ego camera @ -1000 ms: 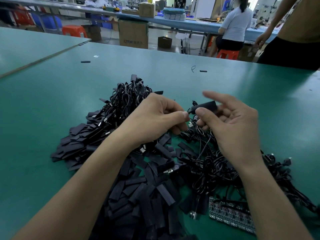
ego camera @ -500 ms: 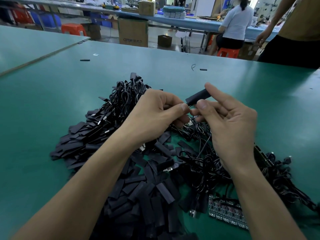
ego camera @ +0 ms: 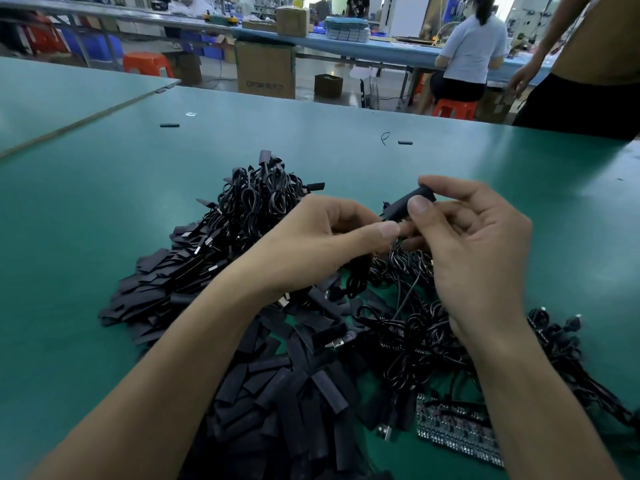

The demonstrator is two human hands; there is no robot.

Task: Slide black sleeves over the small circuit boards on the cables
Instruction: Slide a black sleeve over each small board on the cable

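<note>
The sleeve (ego camera: 405, 204) is up off the counter (ego camera: 104, 209), between your two hands and above the tangle of cables (ego camera: 415, 341), tilted with its far end higher. Your right hand (ego camera: 474, 258) has its grip closed on it, thumb across the middle and forefinger over the top. Your left hand (ego camera: 311, 247) pinches at the sleeve's lower mouth, on what looks to be the cable (ego camera: 358, 282) that hangs under it. The board itself is hidden, so you cannot tell from here how far in it sits. Expect the sleeve to be very light, soft-walled and a little slick. Squeeze its flat faces and you close the mouth, so hold it by the edges near the open end. The board is likely stiff but delicate where the wire joins, so hold it close behind that joint and feed it in straight instead of pulling on the wire. A second ago the sleeve lay nearly level, with a bit of green showing between your hands. Now it slants up, the green is gone, and your right thumb has crept from the near end toward the middle. The heap of loose sleeves (ego camera: 284, 393) lies where it was.
</note>
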